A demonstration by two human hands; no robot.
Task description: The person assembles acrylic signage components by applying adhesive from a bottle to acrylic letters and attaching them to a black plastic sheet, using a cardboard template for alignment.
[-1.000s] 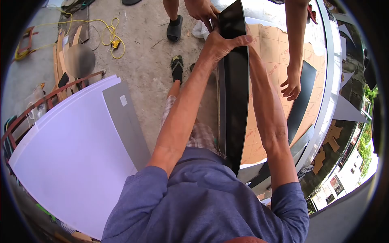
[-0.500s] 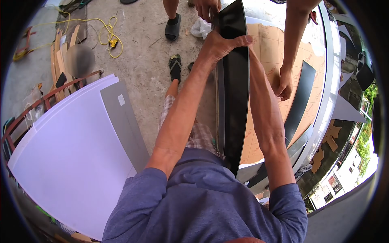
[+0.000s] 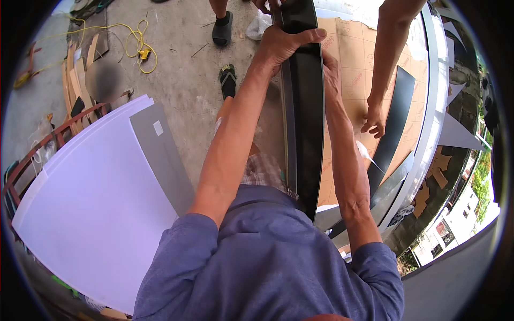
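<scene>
A long glossy black panel (image 3: 308, 123) with a folded edge stands lengthwise before me, running from my waist to the far side. My left hand (image 3: 284, 47) is closed over its top, thumb lying across the black face. On the panel's right edge, my right hand (image 3: 331, 72) grips lower down, its fingertips partly hidden behind the panel. Another person's hand (image 3: 266, 5) touches the far end. That person's other hand (image 3: 375, 122) hangs over the brown-papered board (image 3: 345, 107), beside a flat black strip (image 3: 396, 115). A white bottle with a thin nozzle (image 3: 366, 152) shows near my right forearm.
White sheets (image 3: 96, 198) with a grey piece (image 3: 160, 144) lean at left against a rusty metal frame (image 3: 59, 136). Wood strips (image 3: 75, 80) and a yellow cord (image 3: 140, 45) lie on the concrete floor. Grey offcuts (image 3: 460, 131) sit at far right.
My hands and the black panel have shifted slightly up and left in view. The other person's lower hand has opened its fingers a little. The white nozzle bottle has come into sight.
</scene>
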